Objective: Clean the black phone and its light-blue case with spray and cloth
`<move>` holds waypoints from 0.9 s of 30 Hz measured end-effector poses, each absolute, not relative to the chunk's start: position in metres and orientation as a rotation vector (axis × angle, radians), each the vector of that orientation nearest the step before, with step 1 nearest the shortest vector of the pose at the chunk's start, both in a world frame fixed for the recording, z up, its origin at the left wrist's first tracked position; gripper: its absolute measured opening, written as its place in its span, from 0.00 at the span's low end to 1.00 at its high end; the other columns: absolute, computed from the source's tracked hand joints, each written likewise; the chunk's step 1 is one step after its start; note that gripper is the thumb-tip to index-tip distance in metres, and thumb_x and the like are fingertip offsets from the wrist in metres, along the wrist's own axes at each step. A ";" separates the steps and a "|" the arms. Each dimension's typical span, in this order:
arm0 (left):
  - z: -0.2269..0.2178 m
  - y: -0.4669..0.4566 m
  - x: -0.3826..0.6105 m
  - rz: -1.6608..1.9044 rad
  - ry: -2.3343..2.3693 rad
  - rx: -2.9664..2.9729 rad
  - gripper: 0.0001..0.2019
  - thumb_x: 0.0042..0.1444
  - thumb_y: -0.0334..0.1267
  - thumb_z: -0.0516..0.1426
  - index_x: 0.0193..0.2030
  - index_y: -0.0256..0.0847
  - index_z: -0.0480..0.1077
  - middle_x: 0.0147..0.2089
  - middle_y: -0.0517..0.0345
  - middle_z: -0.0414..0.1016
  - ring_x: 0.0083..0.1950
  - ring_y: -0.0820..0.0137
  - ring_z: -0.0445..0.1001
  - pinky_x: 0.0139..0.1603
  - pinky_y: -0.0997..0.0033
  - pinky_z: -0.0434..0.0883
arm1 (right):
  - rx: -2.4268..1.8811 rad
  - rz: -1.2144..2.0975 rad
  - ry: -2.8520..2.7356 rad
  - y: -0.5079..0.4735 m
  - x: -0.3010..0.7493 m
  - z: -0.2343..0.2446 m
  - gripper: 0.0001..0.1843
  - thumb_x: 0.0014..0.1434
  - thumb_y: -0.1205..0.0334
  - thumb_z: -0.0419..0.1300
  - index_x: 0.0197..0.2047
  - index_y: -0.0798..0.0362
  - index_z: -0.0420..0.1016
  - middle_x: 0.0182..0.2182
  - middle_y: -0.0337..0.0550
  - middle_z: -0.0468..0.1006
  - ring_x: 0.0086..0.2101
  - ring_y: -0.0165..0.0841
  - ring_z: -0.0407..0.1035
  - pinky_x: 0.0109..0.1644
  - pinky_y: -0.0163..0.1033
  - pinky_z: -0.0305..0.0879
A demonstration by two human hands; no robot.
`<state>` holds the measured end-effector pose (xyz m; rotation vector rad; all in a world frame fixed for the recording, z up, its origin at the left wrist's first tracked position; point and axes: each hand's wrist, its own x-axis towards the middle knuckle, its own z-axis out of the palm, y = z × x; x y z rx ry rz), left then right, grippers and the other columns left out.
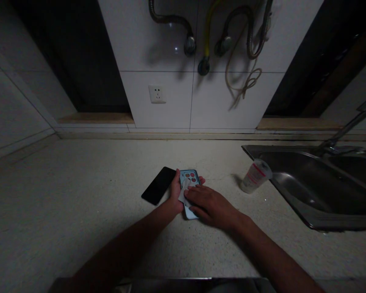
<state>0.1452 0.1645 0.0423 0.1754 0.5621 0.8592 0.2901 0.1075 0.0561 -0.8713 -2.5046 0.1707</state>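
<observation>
A light blue phone case [190, 178] with coloured dots at its top lies flat on the speckled counter [79, 195]. My left hand [175, 195] grips its left edge, fingers curled round it. My right hand [209, 205] lies over the case's lower half and presses a small white wipe [183, 190] onto it with its fingers together. A black phone [158, 185] rests screen-up on the counter just left of the case, touching neither hand.
A clear plastic cup [256, 176] with a red label leans by the steel sink [311, 191] at the right. A tap [347, 130] reaches over the sink. Behind, a tiled wall carries a socket [157, 94] and hanging hoses [225, 36].
</observation>
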 end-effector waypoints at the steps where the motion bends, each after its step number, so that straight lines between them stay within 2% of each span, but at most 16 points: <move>1: 0.043 0.164 0.146 0.850 0.558 0.176 0.34 0.65 0.61 0.44 0.43 0.28 0.75 0.32 0.42 0.79 0.33 0.60 0.78 0.42 0.60 0.74 | -0.928 0.130 -2.491 0.109 0.291 0.053 0.21 0.68 0.61 0.54 0.62 0.56 0.69 0.57 0.56 0.76 0.59 0.43 0.69 0.66 0.56 0.61; 4: 0.045 0.161 0.148 0.818 0.575 0.179 0.29 0.65 0.58 0.48 0.41 0.31 0.76 0.31 0.45 0.79 0.37 0.58 0.80 0.46 0.60 0.73 | -1.089 0.030 -2.447 0.114 0.295 0.045 0.23 0.68 0.63 0.53 0.65 0.57 0.67 0.60 0.57 0.73 0.62 0.45 0.66 0.68 0.61 0.58; 8: 0.044 0.159 0.150 0.768 0.582 0.174 0.28 0.64 0.58 0.50 0.40 0.33 0.77 0.33 0.44 0.80 0.42 0.55 0.80 0.49 0.57 0.73 | -1.148 -0.032 -2.425 0.118 0.298 0.042 0.22 0.68 0.65 0.53 0.63 0.57 0.69 0.61 0.56 0.72 0.63 0.45 0.64 0.68 0.62 0.57; 13: 0.046 0.159 0.149 0.739 0.578 0.162 0.28 0.64 0.59 0.48 0.37 0.34 0.76 0.34 0.43 0.80 0.44 0.54 0.80 0.50 0.56 0.72 | -1.118 -0.033 -2.407 0.118 0.295 0.043 0.21 0.67 0.66 0.54 0.62 0.56 0.71 0.59 0.56 0.74 0.61 0.43 0.67 0.66 0.58 0.63; 18: 0.046 0.159 0.148 0.688 0.523 0.186 0.32 0.63 0.62 0.47 0.43 0.32 0.76 0.39 0.39 0.81 0.45 0.53 0.80 0.50 0.55 0.73 | -1.092 -0.013 -2.432 0.110 0.289 0.043 0.21 0.66 0.70 0.53 0.61 0.59 0.71 0.61 0.59 0.71 0.62 0.45 0.65 0.63 0.58 0.67; 21: 0.044 0.159 0.147 0.649 0.508 0.197 0.36 0.62 0.64 0.46 0.46 0.28 0.75 0.39 0.37 0.81 0.42 0.56 0.81 0.48 0.59 0.73 | -1.005 0.032 -2.478 0.105 0.286 0.047 0.19 0.65 0.70 0.54 0.58 0.59 0.74 0.60 0.58 0.73 0.63 0.46 0.63 0.62 0.57 0.69; 24: 0.041 0.159 0.147 0.664 0.496 0.206 0.37 0.62 0.65 0.46 0.46 0.27 0.75 0.39 0.37 0.81 0.41 0.58 0.81 0.48 0.63 0.73 | -0.906 0.101 -2.469 0.101 0.285 0.052 0.15 0.66 0.69 0.54 0.53 0.57 0.77 0.56 0.55 0.78 0.60 0.43 0.68 0.60 0.53 0.71; 27: 0.041 0.158 0.148 0.733 0.514 0.224 0.35 0.62 0.64 0.46 0.42 0.29 0.76 0.38 0.38 0.81 0.43 0.57 0.81 0.50 0.62 0.72 | -0.822 0.197 -2.427 0.100 0.285 0.055 0.15 0.66 0.68 0.53 0.53 0.55 0.76 0.52 0.52 0.80 0.55 0.38 0.73 0.59 0.48 0.73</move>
